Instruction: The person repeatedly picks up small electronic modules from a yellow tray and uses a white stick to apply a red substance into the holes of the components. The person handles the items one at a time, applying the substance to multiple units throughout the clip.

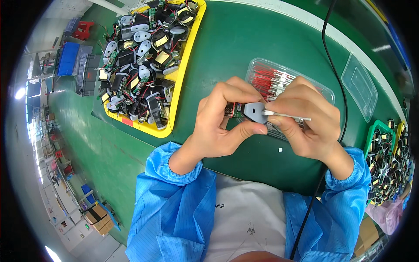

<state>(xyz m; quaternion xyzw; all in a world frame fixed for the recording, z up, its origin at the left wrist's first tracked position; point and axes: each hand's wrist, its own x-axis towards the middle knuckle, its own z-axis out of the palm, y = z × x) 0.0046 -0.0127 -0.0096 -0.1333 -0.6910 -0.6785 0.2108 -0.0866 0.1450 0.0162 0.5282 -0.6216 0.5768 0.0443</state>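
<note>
My left hand [220,124] grips a small assembly: a grey plastic piece [254,112] joined to a little circuit board [232,110] with red wires. My right hand [307,122] pinches a thin white rod [290,115] whose tip meets the grey piece. Both hands hover above the green bench [244,48], in front of a clear tray of red-tipped parts [273,76].
A yellow tray [185,56] at the upper left holds several black and grey assemblies with wires. A clear lid [359,85] lies at the right. Green and yellow trays [375,131] with more parts sit at the far right. A black cable [336,70] crosses the bench.
</note>
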